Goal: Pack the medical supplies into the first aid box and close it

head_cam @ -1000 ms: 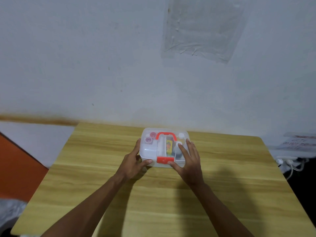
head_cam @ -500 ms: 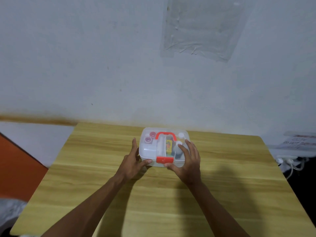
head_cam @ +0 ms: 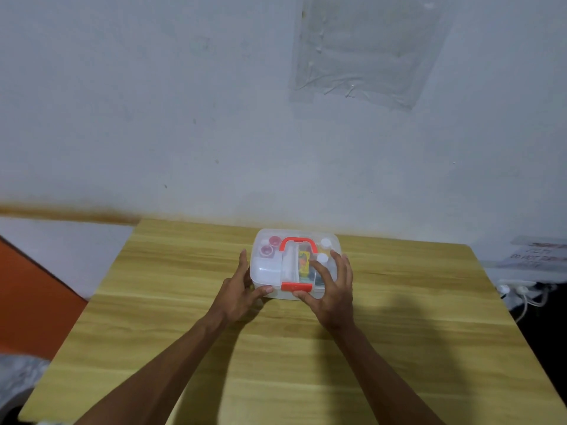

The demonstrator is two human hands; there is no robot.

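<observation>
A clear plastic first aid box with a red handle and a red front latch sits on the wooden table, its lid down. Through the lid I see pink-capped jars, white-capped bottles and a yellow packet. My left hand grips the box's left front corner, thumb on its front wall. My right hand lies over the right part of the lid, thumb under the latch.
The table stands against a pale wall with a plastic sheet taped on it. A white power strip with cables lies off the table's right edge. An orange surface is at the left.
My right hand has shifted slightly so its thumb curls under the red latch. The left hand keeps its hold on the box's left corner. The box stays in place.
</observation>
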